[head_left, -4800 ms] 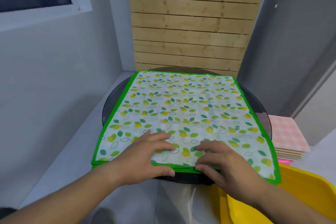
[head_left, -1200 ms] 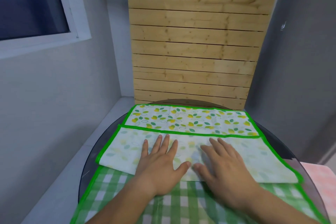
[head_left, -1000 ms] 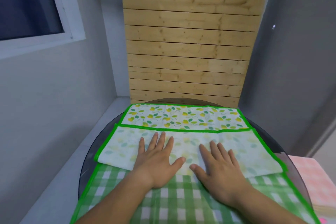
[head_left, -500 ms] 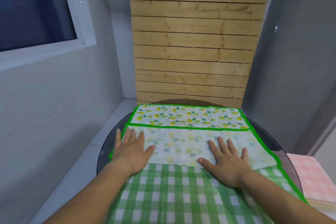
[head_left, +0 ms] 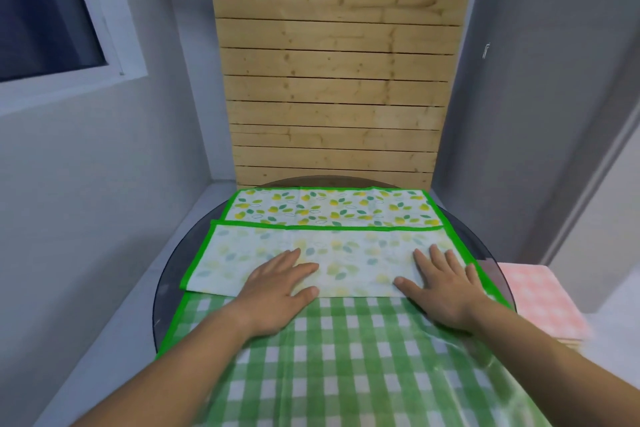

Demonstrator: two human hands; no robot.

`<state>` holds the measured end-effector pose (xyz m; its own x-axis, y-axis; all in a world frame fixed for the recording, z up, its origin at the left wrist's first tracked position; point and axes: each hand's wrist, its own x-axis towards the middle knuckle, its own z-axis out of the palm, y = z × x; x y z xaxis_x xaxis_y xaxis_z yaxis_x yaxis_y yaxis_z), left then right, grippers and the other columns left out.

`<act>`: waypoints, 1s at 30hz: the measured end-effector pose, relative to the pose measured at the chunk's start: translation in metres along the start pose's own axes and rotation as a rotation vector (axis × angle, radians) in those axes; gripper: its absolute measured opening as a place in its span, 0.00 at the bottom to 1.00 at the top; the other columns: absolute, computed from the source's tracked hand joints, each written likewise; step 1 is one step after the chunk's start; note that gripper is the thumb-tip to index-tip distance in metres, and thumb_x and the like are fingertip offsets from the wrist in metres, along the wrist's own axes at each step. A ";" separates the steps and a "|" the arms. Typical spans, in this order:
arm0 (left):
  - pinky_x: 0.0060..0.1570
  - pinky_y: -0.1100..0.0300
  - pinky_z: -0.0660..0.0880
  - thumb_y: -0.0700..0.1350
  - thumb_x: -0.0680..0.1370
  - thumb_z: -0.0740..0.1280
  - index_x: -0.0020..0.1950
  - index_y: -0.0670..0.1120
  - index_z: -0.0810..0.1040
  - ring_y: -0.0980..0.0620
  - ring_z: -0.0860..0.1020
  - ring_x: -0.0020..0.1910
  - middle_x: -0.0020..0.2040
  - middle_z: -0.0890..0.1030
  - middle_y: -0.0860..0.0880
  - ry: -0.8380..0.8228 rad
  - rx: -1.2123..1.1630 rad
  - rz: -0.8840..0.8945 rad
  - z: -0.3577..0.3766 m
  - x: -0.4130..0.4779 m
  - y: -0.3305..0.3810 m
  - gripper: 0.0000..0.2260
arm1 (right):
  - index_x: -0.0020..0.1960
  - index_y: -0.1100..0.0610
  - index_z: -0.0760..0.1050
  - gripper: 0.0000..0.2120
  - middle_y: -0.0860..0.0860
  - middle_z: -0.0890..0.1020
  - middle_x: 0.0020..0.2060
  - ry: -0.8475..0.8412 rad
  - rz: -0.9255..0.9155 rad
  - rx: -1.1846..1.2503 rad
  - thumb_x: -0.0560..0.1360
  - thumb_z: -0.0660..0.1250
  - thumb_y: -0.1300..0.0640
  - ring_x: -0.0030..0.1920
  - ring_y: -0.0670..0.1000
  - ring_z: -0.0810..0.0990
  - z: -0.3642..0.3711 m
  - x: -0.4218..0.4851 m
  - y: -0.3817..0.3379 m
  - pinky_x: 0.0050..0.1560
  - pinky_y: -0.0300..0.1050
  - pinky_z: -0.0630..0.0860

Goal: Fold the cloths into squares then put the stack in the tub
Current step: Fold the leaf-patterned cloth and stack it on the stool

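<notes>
Cloth (head_left: 356,263) under left hand (head_left: 277,291) (now further inward); right hand (head_left: 446,288) flat

Left hand (head_left: 277,291) and right hand (head_left: 443,288) lie flat, palms down, fingers straight, pressing the folded leaf-print cloth (head_left: 356,253) at its near edge, left near its middle, right by its right end.

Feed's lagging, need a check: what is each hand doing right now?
Left hand: open, pressing flat on the leaf-print cloth.
Right hand: open, pressing flat on the same cloth.
</notes>
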<state>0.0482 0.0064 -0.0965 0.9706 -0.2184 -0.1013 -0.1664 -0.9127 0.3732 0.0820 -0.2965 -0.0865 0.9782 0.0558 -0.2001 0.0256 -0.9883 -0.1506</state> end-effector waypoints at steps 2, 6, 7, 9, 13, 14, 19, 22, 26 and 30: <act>0.77 0.58 0.42 0.63 0.83 0.54 0.80 0.64 0.57 0.58 0.42 0.81 0.83 0.46 0.57 -0.013 0.006 -0.009 -0.002 -0.001 0.001 0.25 | 0.80 0.44 0.42 0.45 0.49 0.40 0.80 -0.004 0.053 0.007 0.70 0.44 0.22 0.79 0.55 0.38 -0.001 0.002 0.001 0.75 0.64 0.38; 0.76 0.58 0.43 0.63 0.83 0.57 0.80 0.63 0.58 0.57 0.43 0.81 0.83 0.47 0.57 -0.032 0.003 -0.012 -0.005 -0.001 0.004 0.25 | 0.80 0.45 0.44 0.48 0.51 0.43 0.80 0.018 0.057 0.039 0.68 0.44 0.20 0.79 0.55 0.39 -0.003 0.002 0.007 0.75 0.65 0.37; 0.76 0.57 0.43 0.63 0.82 0.58 0.79 0.63 0.59 0.57 0.44 0.81 0.83 0.48 0.57 -0.028 -0.021 -0.011 -0.007 -0.001 0.005 0.25 | 0.79 0.45 0.47 0.46 0.52 0.45 0.80 0.067 0.012 0.045 0.69 0.46 0.21 0.79 0.56 0.41 -0.003 0.000 0.005 0.75 0.64 0.37; 0.77 0.57 0.47 0.62 0.80 0.65 0.77 0.62 0.65 0.56 0.50 0.81 0.81 0.55 0.57 0.007 -0.116 0.000 -0.011 -0.001 0.003 0.26 | 0.77 0.46 0.58 0.39 0.52 0.55 0.79 0.202 -0.175 0.102 0.72 0.56 0.27 0.79 0.54 0.50 -0.003 -0.006 -0.003 0.77 0.56 0.45; 0.70 0.70 0.56 0.57 0.72 0.77 0.63 0.60 0.80 0.64 0.64 0.72 0.68 0.73 0.62 0.144 -0.196 0.092 -0.019 -0.001 -0.003 0.21 | 0.57 0.45 0.80 0.19 0.43 0.76 0.63 0.299 -0.506 0.296 0.69 0.74 0.39 0.67 0.47 0.69 0.002 -0.012 -0.029 0.68 0.41 0.63; 0.67 0.75 0.56 0.56 0.71 0.78 0.59 0.59 0.83 0.65 0.65 0.70 0.66 0.74 0.63 0.153 -0.198 0.101 -0.019 -0.001 -0.004 0.18 | 0.52 0.44 0.82 0.15 0.42 0.77 0.61 0.290 -0.520 0.328 0.69 0.75 0.41 0.66 0.45 0.70 0.004 -0.012 -0.034 0.67 0.41 0.64; 0.66 0.72 0.62 0.54 0.70 0.79 0.46 0.57 0.87 0.70 0.69 0.65 0.61 0.77 0.66 0.199 -0.274 0.121 -0.012 0.000 -0.011 0.06 | 0.44 0.44 0.84 0.04 0.41 0.79 0.59 0.325 -0.574 0.316 0.72 0.73 0.46 0.62 0.43 0.72 0.012 -0.008 -0.036 0.65 0.44 0.69; 0.68 0.65 0.65 0.55 0.73 0.76 0.46 0.58 0.88 0.69 0.69 0.64 0.58 0.79 0.66 0.223 -0.230 0.158 -0.009 0.000 -0.010 0.04 | 0.43 0.46 0.83 0.08 0.45 0.82 0.55 0.404 -0.667 0.185 0.74 0.68 0.45 0.58 0.49 0.77 0.017 -0.004 -0.034 0.58 0.51 0.76; 0.65 0.65 0.68 0.53 0.76 0.74 0.46 0.56 0.87 0.67 0.72 0.62 0.55 0.81 0.65 0.275 -0.250 0.177 -0.008 -0.002 -0.005 0.03 | 0.46 0.48 0.83 0.11 0.45 0.82 0.56 0.400 -0.679 0.158 0.74 0.66 0.43 0.58 0.49 0.78 0.014 -0.006 -0.038 0.58 0.48 0.76; 0.61 0.74 0.68 0.51 0.77 0.74 0.45 0.55 0.88 0.69 0.75 0.59 0.55 0.82 0.63 0.283 -0.355 0.150 -0.012 -0.008 0.004 0.03 | 0.48 0.48 0.84 0.08 0.45 0.81 0.58 0.383 -0.644 0.212 0.75 0.71 0.46 0.60 0.48 0.76 0.008 -0.014 -0.040 0.61 0.44 0.73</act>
<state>0.0417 0.0090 -0.0831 0.9578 -0.1914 0.2146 -0.2867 -0.6933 0.6612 0.0657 -0.2570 -0.0857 0.7882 0.5183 0.3319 0.6104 -0.7275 -0.3133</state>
